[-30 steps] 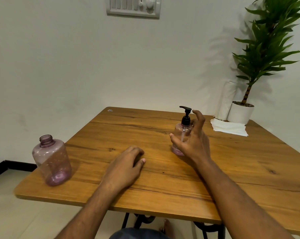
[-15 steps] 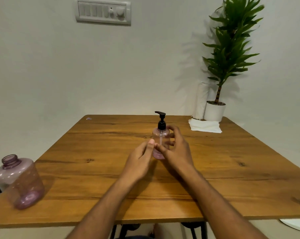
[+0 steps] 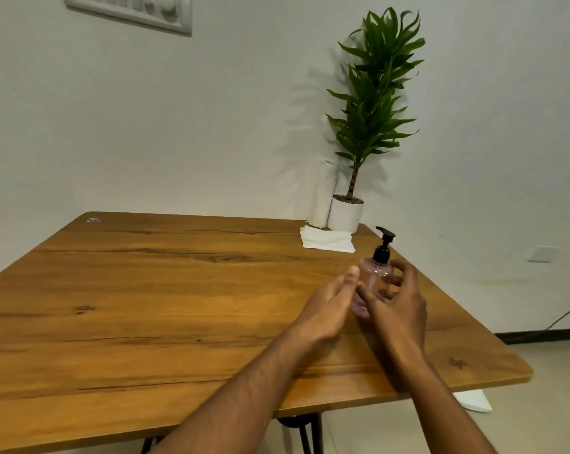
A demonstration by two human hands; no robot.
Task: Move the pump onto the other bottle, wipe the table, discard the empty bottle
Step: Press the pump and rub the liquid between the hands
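Note:
A small clear pink bottle (image 3: 375, 271) with a black pump (image 3: 383, 247) stands slightly tilted at the right side of the wooden table (image 3: 146, 306). My right hand (image 3: 398, 309) grips its body, fingers curled round the far side and thumb in front. Beside it on the left, my left hand (image 3: 329, 306) has its fingers fairly straight, with the thumb tip at the bottle's left shoulder. The bottle's lower part is hidden behind both hands. The other, larger bottle is out of view.
A folded white tissue (image 3: 326, 242) lies at the table's far right corner, in front of a paper roll (image 3: 324, 194) and a potted plant (image 3: 344, 214). Something white (image 3: 472, 401) lies on the floor under the table's right edge.
My left hand left the table and came up against the pump bottle. The view swung right, so the large bottle at the left dropped out of sight.

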